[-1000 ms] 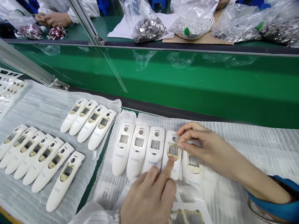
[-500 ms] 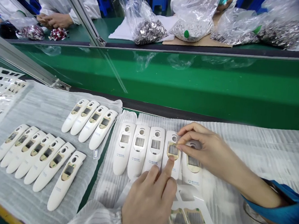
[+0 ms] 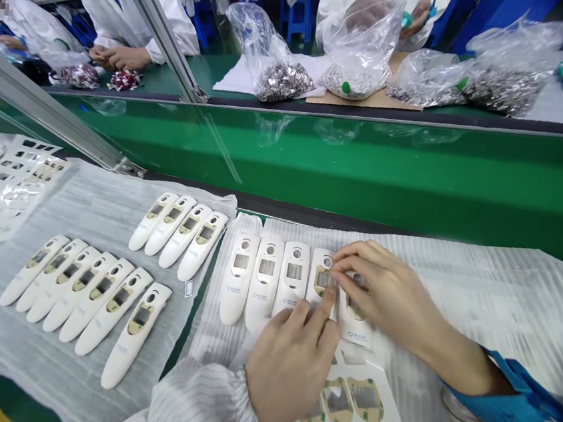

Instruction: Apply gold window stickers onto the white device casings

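White handheld device housings [image 3: 236, 287], each with a small display window, stand in a row before me. On the fourth, a tan adhesive sticker [image 3: 323, 280] frames the window. My left hand [image 3: 290, 366] reaches over that housing, its index finger stretched out to the sticker's lower edge and no object held. From the right, my right hand [image 3: 393, 300] pinches at the sticker's right edge with thumb and fingertips. It partly covers the last housing [image 3: 358, 330], which also bears a tan sticker. Below lies a backing sheet [image 3: 394, 411] of tan stickers, partly behind my left hand.
Several stickered housings [image 3: 135, 336] lie in two rows on white foam sheeting [image 3: 86, 197] at left. Cut-out sheets [image 3: 12, 189] are at far left. Beyond the green barrier [image 3: 366, 173], bags of metal parts [image 3: 288, 81] stand near co-workers' hands. A metal post [image 3: 164, 27] slants up at left.
The view has shifted slightly, so the scene sits a little lower. Both hands stay at the fourth housing, with the right fingers still pinched at the sticker's edge.
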A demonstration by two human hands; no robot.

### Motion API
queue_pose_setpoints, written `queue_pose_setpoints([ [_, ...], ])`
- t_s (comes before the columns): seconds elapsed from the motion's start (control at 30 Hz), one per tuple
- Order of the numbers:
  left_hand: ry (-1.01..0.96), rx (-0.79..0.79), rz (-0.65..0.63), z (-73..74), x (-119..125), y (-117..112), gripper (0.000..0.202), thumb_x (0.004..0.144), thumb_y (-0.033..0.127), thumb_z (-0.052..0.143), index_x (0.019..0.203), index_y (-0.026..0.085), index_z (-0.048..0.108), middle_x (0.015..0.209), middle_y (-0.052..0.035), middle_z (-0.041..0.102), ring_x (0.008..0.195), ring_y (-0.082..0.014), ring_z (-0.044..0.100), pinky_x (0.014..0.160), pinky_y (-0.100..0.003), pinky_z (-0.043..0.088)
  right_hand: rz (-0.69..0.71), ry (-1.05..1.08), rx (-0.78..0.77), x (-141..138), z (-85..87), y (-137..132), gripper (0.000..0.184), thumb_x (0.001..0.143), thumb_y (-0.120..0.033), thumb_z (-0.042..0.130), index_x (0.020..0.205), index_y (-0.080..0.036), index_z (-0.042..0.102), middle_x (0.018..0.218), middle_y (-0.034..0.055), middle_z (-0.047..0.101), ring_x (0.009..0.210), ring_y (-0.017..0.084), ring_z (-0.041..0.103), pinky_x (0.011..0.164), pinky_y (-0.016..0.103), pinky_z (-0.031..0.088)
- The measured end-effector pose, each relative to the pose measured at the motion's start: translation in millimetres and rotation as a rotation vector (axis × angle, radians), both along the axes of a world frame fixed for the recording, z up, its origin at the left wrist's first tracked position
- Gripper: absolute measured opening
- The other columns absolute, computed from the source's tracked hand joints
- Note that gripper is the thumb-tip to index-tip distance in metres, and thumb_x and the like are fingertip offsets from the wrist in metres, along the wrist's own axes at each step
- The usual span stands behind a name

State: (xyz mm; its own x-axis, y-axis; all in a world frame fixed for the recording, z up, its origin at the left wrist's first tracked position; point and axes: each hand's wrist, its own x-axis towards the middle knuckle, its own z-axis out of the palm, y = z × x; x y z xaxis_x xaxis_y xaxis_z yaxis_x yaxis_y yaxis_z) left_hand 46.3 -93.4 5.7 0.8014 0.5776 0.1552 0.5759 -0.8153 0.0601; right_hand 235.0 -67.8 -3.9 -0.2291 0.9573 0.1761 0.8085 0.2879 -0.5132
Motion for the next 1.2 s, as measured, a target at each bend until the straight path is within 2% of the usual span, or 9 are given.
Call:
queue_pose_setpoints([
  [0.13, -0.018, 0.025, 0.022, -5.7, 0, -2, 0.016, 0.082, 0.005, 0.041, 0.085, 0.014, 0.054, 0.131, -0.0112, 0.055, 0.086, -0.0221, 0.059, 0.062, -0.032, 0.053, 0.022, -0.151, 0.123, -5, 7.0, -8, 0.023, 0.092, -0.018, 0.043, 0.085, -0.016, 0.065, 0.097, 0.0058, 0.064, 0.093, 0.021, 0.056, 0.078, 0.037, 0.043],
  [0.37, -0.008, 0.005, 0.058, -8.7, -1, -4, 0.018, 0.079, 0.004, 0.043, 0.089, 0.013, 0.055, 0.133, -0.0084, 0.053, 0.089, -0.0224, 0.058, 0.064, -0.034, 0.054, 0.030, -0.296, 0.212, -11, 10.7, -12, 0.024, 0.090, -0.017, 0.046, 0.084, -0.016, 0.069, 0.097, 0.0062, 0.066, 0.093, 0.024, 0.054, 0.086, 0.043, 0.038],
  [0.53, 0.000, -0.020, 0.062, -12.3, -1, -6, 0.020, 0.079, 0.005, 0.044, 0.094, 0.013, 0.055, 0.136, -0.0079, 0.051, 0.092, -0.0226, 0.057, 0.065, -0.034, 0.054, 0.021, -0.357, 0.247, -12, 8.3, -20, 0.022, 0.089, -0.018, 0.049, 0.097, -0.017, 0.069, 0.103, 0.0047, 0.067, 0.096, 0.026, 0.052, 0.092, 0.046, 0.036],
  [0.73, 0.012, -0.012, 0.075, -9.1, -1, -6, 0.017, 0.079, 0.004, 0.045, 0.088, 0.014, 0.055, 0.135, -0.0077, 0.052, 0.093, -0.0216, 0.058, 0.065, -0.033, 0.054, -0.010, -0.384, 0.252, -13, 1.6, -31, 0.031, 0.092, -0.017, 0.041, 0.114, -0.014, 0.063, 0.115, 0.0056, 0.065, 0.102, 0.025, 0.052, 0.101, 0.050, 0.032],
  [0.87, 0.005, 0.007, 0.071, -10.7, -2, -6, 0.018, 0.078, 0.004, 0.048, 0.090, 0.014, 0.055, 0.137, -0.0057, 0.050, 0.093, -0.0213, 0.057, 0.066, -0.033, 0.054, -0.073, -0.352, 0.287, -6, 1.0, -30, 0.038, 0.091, -0.015, 0.041, 0.126, -0.010, 0.055, 0.120, 0.0085, 0.062, 0.107, 0.026, 0.050, 0.099, 0.049, 0.037],
  [1.03, -0.023, 0.044, 0.084, -14.5, -2, -7, 0.018, 0.080, 0.005, 0.049, 0.093, 0.015, 0.056, 0.135, -0.0046, 0.052, 0.093, -0.0209, 0.057, 0.065, -0.032, 0.053, -0.016, -0.237, 0.239, -8, 2.9, -33, 0.035, 0.088, -0.010, 0.042, 0.113, -0.021, 0.064, 0.126, 0.0066, 0.056, 0.116, 0.025, 0.046, 0.092, 0.044, 0.045],
  [1.2, -0.029, 0.057, 0.081, -14.9, -3, -8, 0.014, 0.081, 0.006, 0.048, 0.089, 0.015, 0.056, 0.131, -0.0089, 0.054, 0.092, -0.0203, 0.057, 0.064, -0.031, 0.053, -0.019, -0.261, 0.217, -15, -4.3, -34, 0.038, 0.087, -0.011, 0.044, 0.118, -0.024, 0.062, 0.125, 0.0081, 0.056, 0.115, 0.026, 0.047, 0.091, 0.046, 0.046],
])
